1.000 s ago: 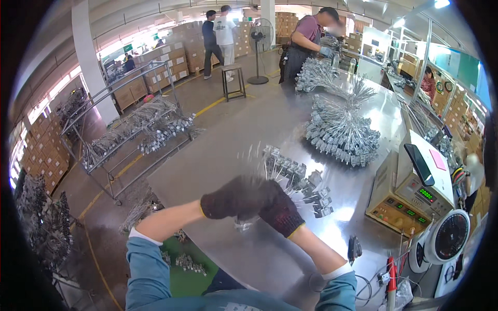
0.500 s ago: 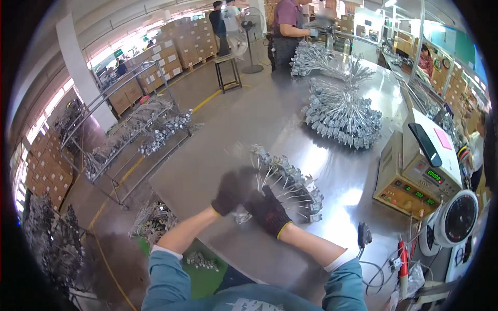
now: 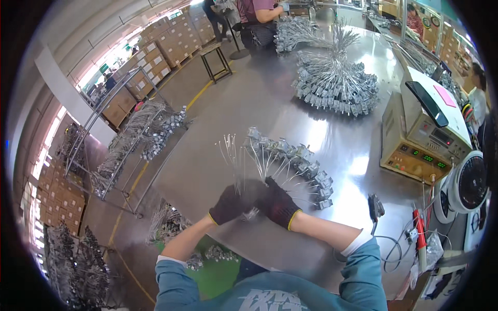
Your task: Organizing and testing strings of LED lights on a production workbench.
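Observation:
Both my hands wear dark knit gloves and meet low over the metal table. My left hand (image 3: 227,205) is closed around a bundle of thin pale wires (image 3: 228,150), whose loose ends stand up above the fist. Against it, my right hand (image 3: 280,206) is closed at the base of another fan of wires (image 3: 264,160). Those wires spread toward a curved row of small silvery metal parts (image 3: 298,155) lying on the table just beyond. Between and below the gloves a few short metallic ends (image 3: 250,213) poke out; the fingers there are dark and blurred.
A large round heap of wired metal parts (image 3: 337,85) lies farther back. At right stand test instruments (image 3: 420,140) with a phone (image 3: 426,103) on top, a round white fan (image 3: 469,181) and a red-handled tool (image 3: 419,228). A loaded rack (image 3: 136,135) stands left; a person (image 3: 257,20) works beyond.
The view has tilted down and shifted. My hands have come side by side, and a wire bundle now stands upright from my left hand. The row of parts stays on the table.

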